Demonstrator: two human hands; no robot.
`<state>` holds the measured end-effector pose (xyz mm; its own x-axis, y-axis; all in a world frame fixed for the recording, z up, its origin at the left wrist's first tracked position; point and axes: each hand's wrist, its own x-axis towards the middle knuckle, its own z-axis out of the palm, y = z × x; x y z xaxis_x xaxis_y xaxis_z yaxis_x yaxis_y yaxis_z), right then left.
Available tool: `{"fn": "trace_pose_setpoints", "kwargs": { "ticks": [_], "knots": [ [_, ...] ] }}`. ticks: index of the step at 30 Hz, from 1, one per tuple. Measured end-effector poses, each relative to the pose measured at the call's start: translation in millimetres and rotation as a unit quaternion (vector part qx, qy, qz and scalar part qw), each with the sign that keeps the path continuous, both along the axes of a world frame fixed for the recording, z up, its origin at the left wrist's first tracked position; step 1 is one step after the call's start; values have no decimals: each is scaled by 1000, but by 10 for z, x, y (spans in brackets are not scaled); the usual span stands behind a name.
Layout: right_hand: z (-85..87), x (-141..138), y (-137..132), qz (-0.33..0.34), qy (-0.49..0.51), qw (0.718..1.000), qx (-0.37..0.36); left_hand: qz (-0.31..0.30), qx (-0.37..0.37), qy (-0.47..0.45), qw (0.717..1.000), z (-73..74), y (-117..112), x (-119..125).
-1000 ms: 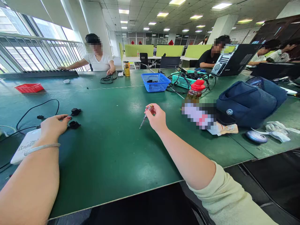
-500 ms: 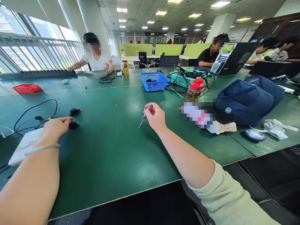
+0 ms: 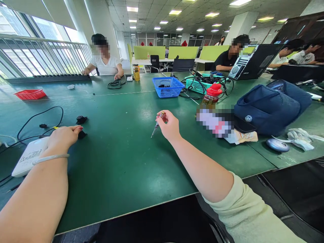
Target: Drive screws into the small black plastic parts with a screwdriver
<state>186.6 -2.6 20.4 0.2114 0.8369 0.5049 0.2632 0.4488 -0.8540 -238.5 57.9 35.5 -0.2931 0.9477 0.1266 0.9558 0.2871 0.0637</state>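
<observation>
My right hand [image 3: 169, 125] is closed round the handle of a small screwdriver [image 3: 155, 128]; its thin metal shaft slants down towards the green table [image 3: 121, 168]. At the left, my left hand [image 3: 64, 136] has its fingers drawn together over a small black part [image 3: 82, 135]. Whether they grip that part is hidden. A second black part [image 3: 81, 119] lies just beyond it, and a smaller black piece [image 3: 43, 126] lies further left. Beside my left wrist is a flat white box [image 3: 29, 158], partly covered by the arm, with black cable [image 3: 62, 113] around it.
Further back stand a red tray [image 3: 30, 94], a blue basket [image 3: 168, 88] and a green basket [image 3: 196, 86] with tangled cables. To the right are a red-lidded bottle [image 3: 214, 90], a navy bag [image 3: 268, 108] and a mouse [image 3: 277, 145]. A person [image 3: 106, 64] sits across the table.
My left hand has moved slightly right, its fingertips further over the black part. My right hand stays nearly still with the screwdriver. The whole view has shifted a little.
</observation>
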Motion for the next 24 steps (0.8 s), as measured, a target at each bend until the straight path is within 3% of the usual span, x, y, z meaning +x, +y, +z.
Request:
{"fn": "trace_pose_setpoints", "kwargs": {
  "ticks": [3, 6, 17, 21, 24],
  "knots": [
    [12, -1, -9, 3, 2, 1000, -2, 45, -59, 21, 997, 105, -74, 191],
    [11, 0, -9, 4, 2, 1000, -6, 50, -78, 21, 995, 160, -101, 279],
    [-26, -6, 12, 6, 6, 1000, 0, 79, -103, 2, 992, 131, -108, 283],
    [-10, -8, 8, 6, 5, 1000, 3, 66, -70, 6, 995, 132, -111, 250],
    [-1, -9, 3, 4, 3, 1000, -1, 56, -20, 14, 998, 71, -87, 69]
  ]
}}
